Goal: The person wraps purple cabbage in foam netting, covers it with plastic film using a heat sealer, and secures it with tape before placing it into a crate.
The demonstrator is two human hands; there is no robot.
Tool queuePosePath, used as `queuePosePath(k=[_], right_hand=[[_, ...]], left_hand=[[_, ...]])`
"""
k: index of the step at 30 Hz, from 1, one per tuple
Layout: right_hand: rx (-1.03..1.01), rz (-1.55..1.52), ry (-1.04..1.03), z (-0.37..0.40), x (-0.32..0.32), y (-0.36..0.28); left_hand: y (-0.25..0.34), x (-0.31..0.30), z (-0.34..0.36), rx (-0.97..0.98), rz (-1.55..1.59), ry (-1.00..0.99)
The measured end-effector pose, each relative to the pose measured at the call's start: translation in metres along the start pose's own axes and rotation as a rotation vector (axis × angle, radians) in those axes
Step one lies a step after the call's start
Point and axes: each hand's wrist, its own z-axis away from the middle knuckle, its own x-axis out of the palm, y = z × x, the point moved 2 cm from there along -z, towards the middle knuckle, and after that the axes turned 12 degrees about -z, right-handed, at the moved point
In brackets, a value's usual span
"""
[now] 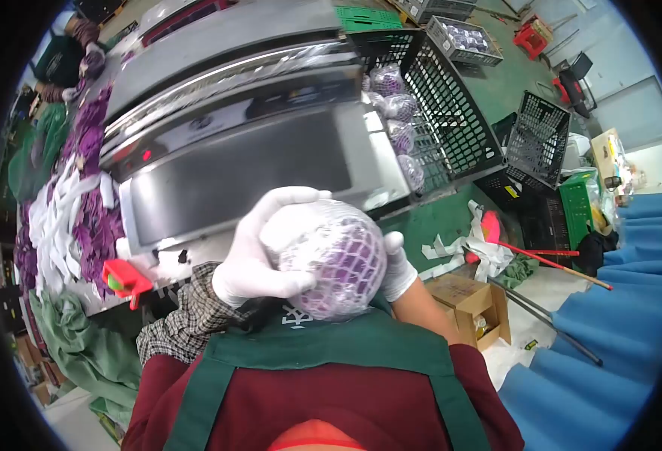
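Note:
A red cabbage (346,259), in a white foam net and clear film, is held up in front of my apron. My left hand (248,252), in a white glove, grips its left side, thumb below and fingers over the top. My right hand (399,267), also gloved, cups the right side; most of its fingers are hidden behind the cabbage. Just beyond stands a film-wrapping machine (241,177) with a dark flat plate and a roll of film (226,79) along its back. Several wrapped cabbages (401,107) lie in a black crate (451,113) right of the machine.
Purple leaves (90,135) and white foam nets (60,218) cover the left table, near a red tape dispenser (124,282). On the right are a cardboard box (466,301), a broom with a red handle (541,259) and a blue curtain (609,323). Another worker (60,60) stands far left.

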Motion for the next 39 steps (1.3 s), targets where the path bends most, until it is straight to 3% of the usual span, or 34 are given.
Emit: queuePosePath(k=[1,3,6,8,9,10,12,14,19,25,27,30,33,34,37,39], right_hand=[[-0.024,-0.025,0.079,0.014,-0.002,-0.027],[-0.084,0.005,0.23,0.037,-0.024,-0.082],[-0.274,0.082,0.403,0.058,-0.084,-0.171],[-0.401,-0.087,0.429,0.055,-0.126,-0.232],[-0.506,0.041,0.555,0.054,-0.163,-0.263],[-0.547,0.141,0.53,0.046,-0.171,-0.291],[-0.529,0.186,0.594,0.034,-0.211,-0.335],[-0.509,0.392,0.76,0.024,-0.263,-0.366],[-0.366,0.918,1.124,0.0,-0.332,-0.391],[-0.128,1.219,1.183,-0.015,-0.343,-0.403],[-0.07,1.413,1.33,-0.03,-0.358,-0.407],[-0.019,1.588,1.389,-0.065,-0.37,-0.407],[-0.148,1.696,1.389,-0.098,-0.393,-0.392],[-0.094,1.672,1.423,-0.103,-0.394,-0.393],[-0.178,1.619,1.209,-0.095,-0.408,-0.4],[-0.167,1.465,1.194,-0.084,-0.405,-0.402]], left_hand=[[-0.006,0.014,-0.027,-0.115,-0.067,-0.009],[-0.013,0.035,-0.078,-0.168,-0.355,-0.01],[-0.006,0.03,-0.132,-0.01,-0.427,0.104],[0.006,0.023,-0.148,-0.014,-0.445,0.246],[0.011,0.02,-0.152,-0.035,-0.505,0.32],[0.014,0.017,-0.153,-0.065,-0.561,0.384],[0.015,0.014,-0.154,-0.112,-0.622,0.489],[0.008,0.018,-0.166,-0.149,-0.561,0.466],[-0.015,0.04,-0.207,-0.232,-0.356,0.271],[-0.03,0.044,-0.216,-0.399,-0.302,0.26],[-0.03,0.046,-0.219,-0.445,-0.276,0.278],[-0.034,0.039,-0.214,-0.457,-0.369,0.245],[-0.038,0.039,-0.207,-0.525,-0.354,0.319],[-0.039,0.038,-0.205,-0.551,-0.334,0.357],[-0.041,0.033,-0.199,-0.51,-0.353,0.353],[-0.041,0.03,-0.196,-0.523,-0.388,0.341]])
